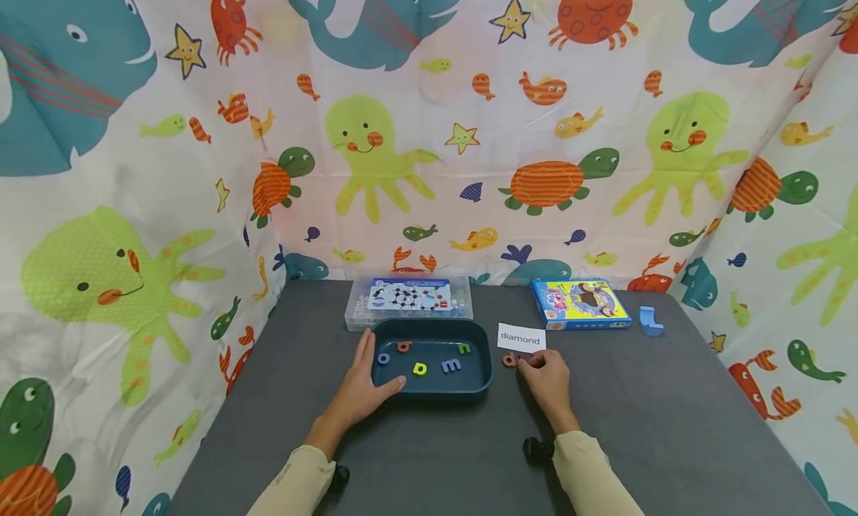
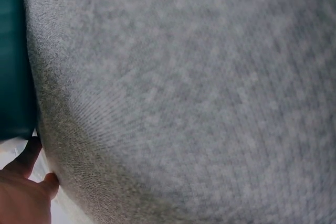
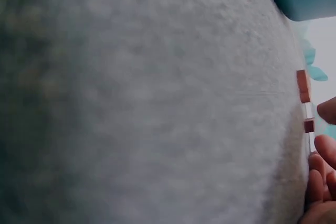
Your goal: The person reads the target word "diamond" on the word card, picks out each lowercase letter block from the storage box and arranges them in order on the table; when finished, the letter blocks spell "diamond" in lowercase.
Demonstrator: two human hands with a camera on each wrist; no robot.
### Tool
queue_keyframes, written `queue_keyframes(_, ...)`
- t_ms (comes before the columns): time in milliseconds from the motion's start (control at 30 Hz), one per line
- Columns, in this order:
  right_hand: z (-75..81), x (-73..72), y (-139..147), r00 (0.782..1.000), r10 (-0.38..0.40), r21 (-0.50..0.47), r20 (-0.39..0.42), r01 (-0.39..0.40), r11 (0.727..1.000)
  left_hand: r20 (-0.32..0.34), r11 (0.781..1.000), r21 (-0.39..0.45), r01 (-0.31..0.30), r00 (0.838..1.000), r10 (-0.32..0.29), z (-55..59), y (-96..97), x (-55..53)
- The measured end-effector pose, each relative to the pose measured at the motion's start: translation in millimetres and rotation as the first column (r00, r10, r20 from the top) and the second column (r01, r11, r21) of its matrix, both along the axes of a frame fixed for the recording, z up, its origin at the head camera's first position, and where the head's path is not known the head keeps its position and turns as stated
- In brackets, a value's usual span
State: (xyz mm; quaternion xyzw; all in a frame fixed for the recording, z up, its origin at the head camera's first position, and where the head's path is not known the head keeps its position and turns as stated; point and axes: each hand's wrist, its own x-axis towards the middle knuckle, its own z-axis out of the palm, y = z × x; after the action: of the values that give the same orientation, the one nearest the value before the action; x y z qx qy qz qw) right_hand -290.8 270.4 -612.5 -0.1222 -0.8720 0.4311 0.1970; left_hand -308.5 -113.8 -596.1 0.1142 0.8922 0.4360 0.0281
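Note:
A dark blue tray (image 1: 432, 383) holds several plastic letters: a yellow letter (image 1: 419, 369), a purple m (image 1: 451, 365), a green n (image 1: 465, 348), a red letter (image 1: 404, 346) and a blue o (image 1: 383, 359). My left hand (image 1: 358, 393) rests against its left corner, fingers along the side and thumb by the near rim. Below the white card (image 1: 521, 338) reading "diamond" lies a red d (image 1: 509, 360). Just right of it, my right hand (image 1: 550, 382) has its fingertips beside a small red piece (image 3: 309, 125); in the right wrist view thumb and finger look apart from it.
Behind the tray stands a clear plastic case (image 1: 358, 315) with a blue label. A blue and yellow box (image 1: 582, 304) lies at the back right, beside a light blue plastic piece (image 1: 650, 321). A printed curtain (image 1: 429, 188) encloses the grey table (image 1: 429, 456).

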Motion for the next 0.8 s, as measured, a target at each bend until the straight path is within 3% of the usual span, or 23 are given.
queue_keyframes(167,14.5,-3.8,5,0.998,-0.014,-0.181,0.061,0.025,0.983,-0.009,1.0,0.009,0.002,1.0,-0.002,2.1,-0.6,0.4)
queue_keyframes(400,53.3,-18.1,2,1.0,0.012,-0.416,0.008,-0.008,0.909,-0.002,1.0,0.004,-0.013,1.0,0.013,3.9,-1.4,-0.1)
queue_keyframes(500,71.6,-27.7,-5,0.998,0.043,-0.532,-0.047,-0.062,0.845,-0.011,1.0,0.004,-0.017,1.0,0.017,3.7,-2.3,-1.4)
queue_keyframes(700,97.6,-41.9,-29,0.976,0.096,-0.714,-0.196,-0.209,0.669,-0.004,1.0,0.003,-0.014,1.0,0.014,1.4,-2.8,-0.4)
queue_keyframes(800,104.8,-47.6,-43,0.954,0.15,-0.727,-0.261,-0.296,0.619,0.004,1.0,0.004,-0.012,1.0,0.012,0.2,-1.9,0.4)
